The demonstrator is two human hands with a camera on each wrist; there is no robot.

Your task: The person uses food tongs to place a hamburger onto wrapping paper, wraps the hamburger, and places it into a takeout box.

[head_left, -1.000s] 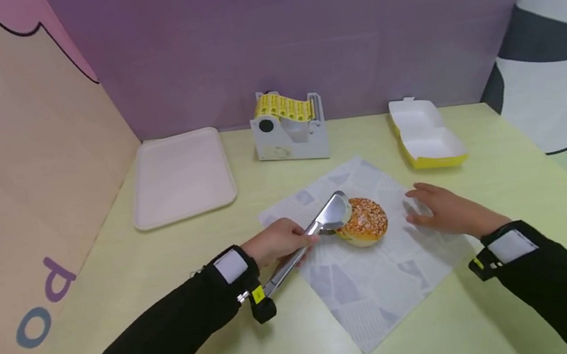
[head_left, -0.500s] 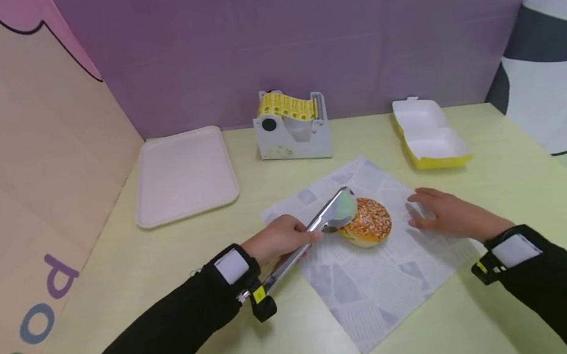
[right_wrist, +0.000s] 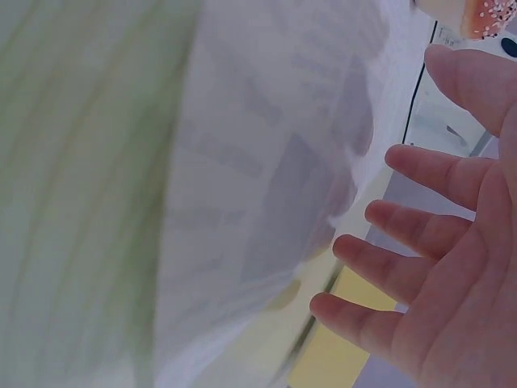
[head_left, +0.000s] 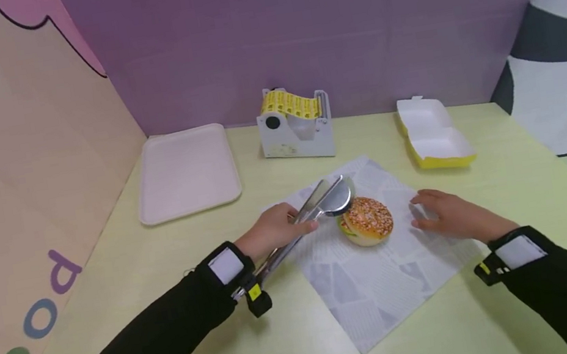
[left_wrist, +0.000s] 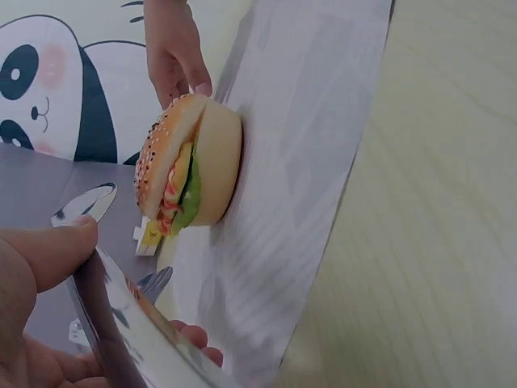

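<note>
My left hand (head_left: 272, 229) grips metal food tongs (head_left: 339, 198), thumb on one arm and fingers round the other. The tongs' two ends are spread apart, with nothing between them, just above and left of a sesame-seed burger (head_left: 369, 219). In the left wrist view the burger (left_wrist: 216, 162) shows green and yellow filling between the bun halves. It sits on a sheet of printed wrapping paper (head_left: 374, 292). My right hand (head_left: 451, 215) is to the right of the burger, low over the paper's right part. Its fingers (right_wrist: 428, 226) are spread and relaxed, holding nothing.
A light tray (head_left: 185, 171) lies at the back left of the table. A label dispenser (head_left: 296, 149) with a yellow roll stands at the back middle. To the back right is an unfolded yellow-and-white takeaway box (head_left: 438, 143). Walls border the table's back and left.
The tongs' ends have spread apart and come away from the burger's left side, upward and slightly left. The right hand has stayed nearly still beside the burger, which remains on the paper.
</note>
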